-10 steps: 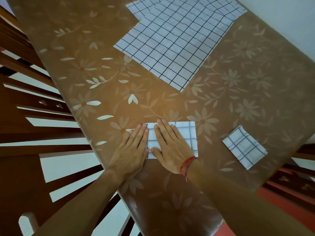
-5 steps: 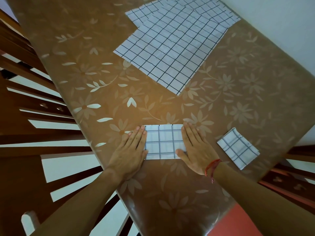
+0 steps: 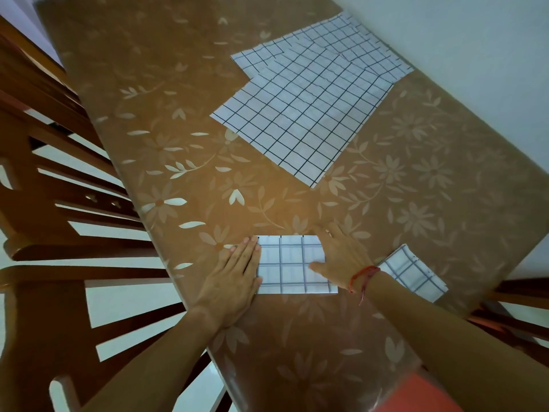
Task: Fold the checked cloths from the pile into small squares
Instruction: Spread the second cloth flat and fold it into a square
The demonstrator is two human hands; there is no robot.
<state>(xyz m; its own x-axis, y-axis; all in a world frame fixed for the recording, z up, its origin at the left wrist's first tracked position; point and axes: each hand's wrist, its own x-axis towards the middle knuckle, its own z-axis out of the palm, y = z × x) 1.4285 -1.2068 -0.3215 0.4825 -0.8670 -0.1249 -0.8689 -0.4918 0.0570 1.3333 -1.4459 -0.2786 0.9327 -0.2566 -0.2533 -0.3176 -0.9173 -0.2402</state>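
Note:
A white cloth with dark checks, folded into a short rectangle (image 3: 289,264), lies near the table's front edge. My left hand (image 3: 237,272) presses flat on its left end with straight fingers. My right hand (image 3: 341,257) lies flat over its right end, thumb on the cloth. A small folded square (image 3: 414,273) rests just right of my right wrist. The pile of unfolded checked cloths (image 3: 303,114) is spread at the far side of the table.
The table (image 3: 178,129) has a brown cover with pale flowers. Wooden chairs (image 3: 44,203) stand along the left edge, and another chair part shows at the lower right. A pale wall (image 3: 475,55) runs along the far right.
My right hand has slid rightwards across the folded cloth to its right end, smoothing it. My left hand has stayed on the left end. The camera view has shifted slightly.

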